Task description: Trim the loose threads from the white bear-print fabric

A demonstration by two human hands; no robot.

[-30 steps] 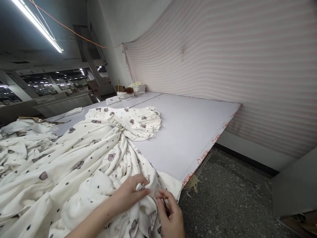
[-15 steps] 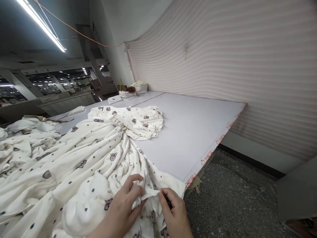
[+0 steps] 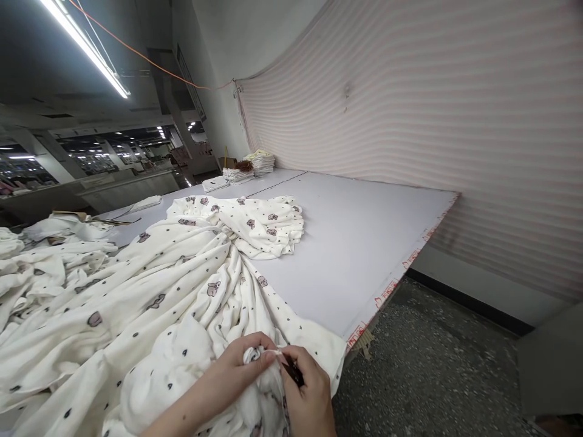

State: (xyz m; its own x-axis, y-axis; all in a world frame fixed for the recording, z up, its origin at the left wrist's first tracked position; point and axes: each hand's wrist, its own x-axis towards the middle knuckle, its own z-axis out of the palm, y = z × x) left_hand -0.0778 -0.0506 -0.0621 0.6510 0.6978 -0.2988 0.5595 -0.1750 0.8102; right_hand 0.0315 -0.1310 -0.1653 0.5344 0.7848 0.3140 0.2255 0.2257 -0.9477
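Observation:
A large white printed fabric [image 3: 150, 291], scattered with small dark dots and greyish-mauve animal figures, lies gathered in folds over the table. My left hand [image 3: 241, 367] is closed, pinching a bit of this fabric between thumb and fingers. Close against it, my right hand [image 3: 306, 382] is closed around small dark thread snips [image 3: 292, 370], partly hidden by the fingers. The tips of both hands meet at the pinched edge of the cloth. Below the hands, more of the bunched fabric hangs toward me.
The pale table [image 3: 355, 230] ends at a red-marked edge on the right, above a speckled floor [image 3: 423, 346]. Folded cloth stacks [image 3: 260, 162] stand at the far end. More crumpled white cloth [image 3: 27, 273] lies at left. A striped sheet [image 3: 410, 109] covers the wall.
My hands have come closer together, and the right has moved left to the left fingertips. The stretch of cloth between them is shorter. The view has shifted slightly.

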